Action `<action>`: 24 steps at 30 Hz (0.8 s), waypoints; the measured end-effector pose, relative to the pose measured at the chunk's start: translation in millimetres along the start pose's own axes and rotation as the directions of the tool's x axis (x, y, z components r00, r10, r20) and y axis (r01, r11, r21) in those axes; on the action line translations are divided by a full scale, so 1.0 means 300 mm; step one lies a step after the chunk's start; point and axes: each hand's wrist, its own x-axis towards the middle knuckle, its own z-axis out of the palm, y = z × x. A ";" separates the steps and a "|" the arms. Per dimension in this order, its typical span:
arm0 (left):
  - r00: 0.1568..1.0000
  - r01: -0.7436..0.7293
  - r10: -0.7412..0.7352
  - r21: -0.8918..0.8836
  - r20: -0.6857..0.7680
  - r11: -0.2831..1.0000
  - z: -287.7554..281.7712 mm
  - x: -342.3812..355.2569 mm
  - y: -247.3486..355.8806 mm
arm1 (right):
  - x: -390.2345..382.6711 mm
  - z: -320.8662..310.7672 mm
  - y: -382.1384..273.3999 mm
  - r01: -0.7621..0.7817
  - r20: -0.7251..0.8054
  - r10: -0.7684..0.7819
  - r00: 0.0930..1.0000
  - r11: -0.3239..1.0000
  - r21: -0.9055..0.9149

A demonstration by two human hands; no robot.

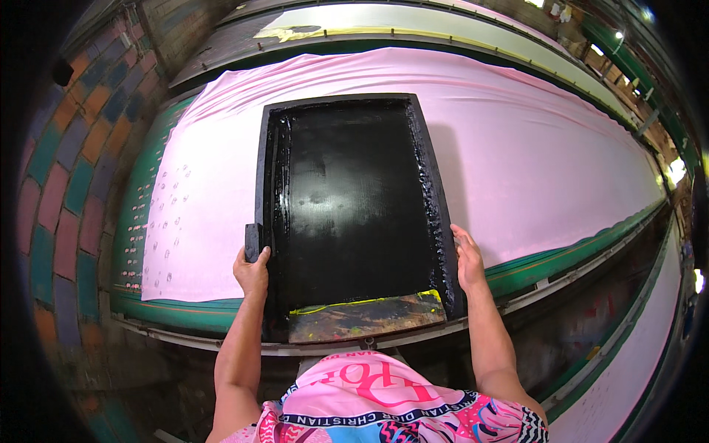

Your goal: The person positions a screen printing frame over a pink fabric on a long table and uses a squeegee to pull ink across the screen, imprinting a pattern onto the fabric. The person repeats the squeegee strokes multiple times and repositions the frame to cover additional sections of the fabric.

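A large black screen printing frame [428, 170], its inside coated with glossy black ink [354, 199], is over pink fabric [532, 177]. My left hand [252, 273] grips the frame's left side, thumb on top, beside a small black block [253, 242] fixed to that rail. My right hand [470, 260] holds the opposite rail, with its fingers along the outer side and partly curled. A paint-stained board [369, 319] with a yellow streak along its far edge spans the frame's near end. Thick wet ink is built up along both inner side walls.
The fabric covers a long green table [185, 314] with a metal rail along its near edge. Small dark prints [173, 221] dot the fabric's left end, and folds bunch along its far side. A colourful brick wall [70, 199] stands at left. Further tables lie beyond.
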 end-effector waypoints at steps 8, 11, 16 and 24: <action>0.999 0.003 0.004 0.177 -0.039 0.984 0.014 0.011 -0.035 | -0.217 0.220 -0.040 0.581 0.501 -0.341 0.796 0.194 -0.791; 0.999 0.035 -0.031 0.225 -0.021 0.974 0.020 0.020 -0.042 | -0.355 0.366 -0.023 0.691 0.795 -0.040 0.605 0.523 -0.499; 0.999 -0.032 0.047 0.418 -0.026 0.908 0.011 0.006 -0.015 | -0.411 0.479 -0.024 0.797 0.793 -0.113 0.598 0.186 -0.574; 0.994 -0.054 0.054 0.003 -0.090 0.999 0.004 0.012 -0.110 | -0.354 0.687 -0.083 0.618 0.614 0.207 0.762 0.054 -0.784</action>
